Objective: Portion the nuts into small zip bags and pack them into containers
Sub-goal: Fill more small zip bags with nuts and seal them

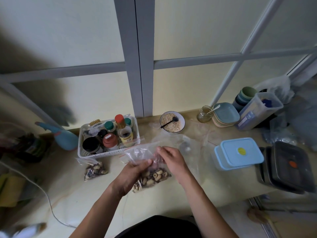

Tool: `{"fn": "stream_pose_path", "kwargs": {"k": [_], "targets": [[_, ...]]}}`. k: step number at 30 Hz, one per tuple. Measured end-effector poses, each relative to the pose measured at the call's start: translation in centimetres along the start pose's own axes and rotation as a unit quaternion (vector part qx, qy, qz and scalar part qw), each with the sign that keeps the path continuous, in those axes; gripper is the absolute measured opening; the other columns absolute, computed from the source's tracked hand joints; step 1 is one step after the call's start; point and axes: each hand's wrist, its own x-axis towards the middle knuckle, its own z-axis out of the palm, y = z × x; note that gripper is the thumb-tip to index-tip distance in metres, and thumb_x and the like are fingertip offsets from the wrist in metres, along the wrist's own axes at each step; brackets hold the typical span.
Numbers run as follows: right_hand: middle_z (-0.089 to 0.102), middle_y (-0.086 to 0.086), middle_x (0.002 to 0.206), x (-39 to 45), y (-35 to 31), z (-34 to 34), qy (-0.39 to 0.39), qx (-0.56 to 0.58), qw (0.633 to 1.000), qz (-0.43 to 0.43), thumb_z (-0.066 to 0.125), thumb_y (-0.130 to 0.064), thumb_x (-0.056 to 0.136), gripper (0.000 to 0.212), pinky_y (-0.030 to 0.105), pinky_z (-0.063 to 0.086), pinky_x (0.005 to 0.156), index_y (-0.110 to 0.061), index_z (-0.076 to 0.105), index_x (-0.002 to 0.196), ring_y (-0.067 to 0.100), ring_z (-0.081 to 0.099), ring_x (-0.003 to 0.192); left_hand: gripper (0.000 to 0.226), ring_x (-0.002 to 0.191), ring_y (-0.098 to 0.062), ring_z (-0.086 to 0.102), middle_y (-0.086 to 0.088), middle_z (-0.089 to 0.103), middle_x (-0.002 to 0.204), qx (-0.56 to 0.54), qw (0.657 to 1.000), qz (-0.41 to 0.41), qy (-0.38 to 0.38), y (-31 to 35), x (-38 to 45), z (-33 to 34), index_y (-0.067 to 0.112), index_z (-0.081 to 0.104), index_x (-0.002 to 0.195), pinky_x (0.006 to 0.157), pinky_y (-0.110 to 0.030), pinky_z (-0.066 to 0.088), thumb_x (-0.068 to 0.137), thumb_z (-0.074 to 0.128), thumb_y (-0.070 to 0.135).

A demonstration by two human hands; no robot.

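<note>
A clear zip bag [139,154] part-filled with mixed nuts [152,179] lies on the counter in front of me. My left hand [133,176] grips the bag's middle, thumb on top. My right hand [171,160] pinches the bag's upper plastic on its right side. A second small zip bag of nuts [94,170] lies closed-looking to the left. Two stacked light-blue lidded containers [240,154] stand to the right. Empty zip bags [193,134] lie spread behind my hands. A white bowl [182,120] holds crumbled nuts and a dark spoon.
A white basket [96,154] of jars and bottles stands at back left, with a teal spray bottle [66,138] beside it. At right sit black containers [288,167], stacked plates [225,115], a glass jar [204,114], cups and a clear tub [259,111]. A white cable [46,194] crosses the left counter.
</note>
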Motion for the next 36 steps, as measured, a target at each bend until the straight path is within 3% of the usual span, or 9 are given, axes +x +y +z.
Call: {"fn": "stream_pose_path", "kwargs": {"k": [4,8,13,16,21,26,29,33,36], "targets": [[0.068,-0.001,0.068,0.3,0.0,0.6,0.063,-0.033,0.997,-0.021,0.055,-0.026,0.102,0.037,0.033,0.046,0.073,-0.013,0.07,0.07,0.012,0.061,0.067,0.04,0.098,-0.041,0.069,-0.031,0.071,0.106,0.04,0.999,0.0,-0.016,-0.2,0.0,-0.1,-0.004,0.073,0.107,0.095,-0.049,0.051,0.098,0.063,0.034],[0.067,0.004,0.067,0.2,-0.3,1.1,0.063,0.004,0.998,-0.006,0.055,-0.014,0.096,0.028,0.031,0.047,0.074,-0.004,0.066,0.072,0.013,0.06,0.067,0.039,0.081,-0.031,0.069,-0.027,0.073,0.095,0.068,0.998,0.007,-0.01,0.1,0.0,-0.3,-0.002,0.075,0.099,0.078,-0.034,0.052,0.097,0.065,0.035],[0.066,0.006,0.069,0.6,-0.3,1.1,0.074,-0.039,0.996,-0.026,0.051,-0.026,0.084,0.025,0.033,0.044,0.069,-0.01,0.064,0.069,0.013,0.057,0.068,0.036,0.057,-0.019,0.058,-0.014,0.069,0.075,0.101,0.995,0.006,-0.013,0.1,-0.2,-0.7,0.0,0.074,0.094,0.057,-0.028,0.043,0.098,0.065,0.035],[0.055,0.005,0.064,0.7,-0.3,0.8,0.053,-0.065,0.995,-0.049,0.053,-0.024,0.091,0.025,0.033,0.037,0.064,-0.009,0.057,0.071,0.012,0.046,0.063,0.036,0.063,-0.017,0.062,-0.016,0.07,0.079,0.101,0.995,0.01,-0.011,0.2,-0.2,-0.9,0.0,0.073,0.096,0.062,-0.03,0.044,0.098,0.063,0.035],[0.05,-0.008,0.063,0.8,-0.1,1.3,0.092,-0.19,0.97,-0.117,0.052,-0.023,0.104,0.021,0.022,0.037,0.058,-0.019,0.058,0.085,0.005,0.045,0.057,0.041,0.107,-0.035,0.066,-0.023,0.071,0.115,0.081,0.996,0.011,-0.021,0.1,-0.1,-1.2,0.004,0.071,0.116,0.097,-0.045,0.047,0.102,0.058,0.04],[0.059,-0.005,0.065,0.8,0.3,2.3,0.197,-0.265,0.929,-0.169,0.047,-0.024,0.106,0.016,0.034,0.044,0.057,-0.024,0.056,0.093,0.018,0.055,0.058,0.034,0.097,-0.029,0.068,-0.017,0.073,0.114,0.062,0.998,0.01,-0.01,0.7,0.2,-0.2,0.012,0.074,0.118,0.087,-0.037,0.051,0.102,0.054,0.034],[0.064,0.007,0.064,1.0,0.7,2.5,0.243,-0.332,0.888,-0.206,0.041,-0.031,0.107,0.017,0.038,0.043,0.048,-0.022,0.054,0.099,0.035,0.063,0.062,0.031,0.095,-0.031,0.062,-0.025,0.071,0.113,0.062,0.998,0.024,0.003,1.0,0.4,0.0,0.016,0.075,0.116,0.087,-0.045,0.05,0.101,0.057,0.036],[0.069,0.006,0.065,1.0,0.9,2.3,0.273,-0.37,0.854,-0.242,0.035,-0.037,0.108,0.031,0.035,0.045,0.043,-0.017,0.059,0.1,0.034,0.067,0.059,0.032,0.068,-0.022,0.066,-0.023,0.074,0.092,0.075,0.996,0.042,-0.008,1.0,0.2,0.5,0.015,0.073,0.121,0.068,-0.032,0.052,0.103,0.053,0.033],[0.071,0.005,0.071,0.9,1.2,1.9,0.271,-0.363,0.852,-0.261,0.037,-0.036,0.109,0.028,0.036,0.05,0.045,-0.019,0.057,0.1,0.031,0.068,0.062,0.033,0.08,-0.036,0.067,-0.029,0.071,0.1,0.067,0.997,0.042,-0.017,0.7,0.2,0.3,0.015,0.07,0.126,0.078,-0.036,0.054,0.104,0.052,0.032]]}}
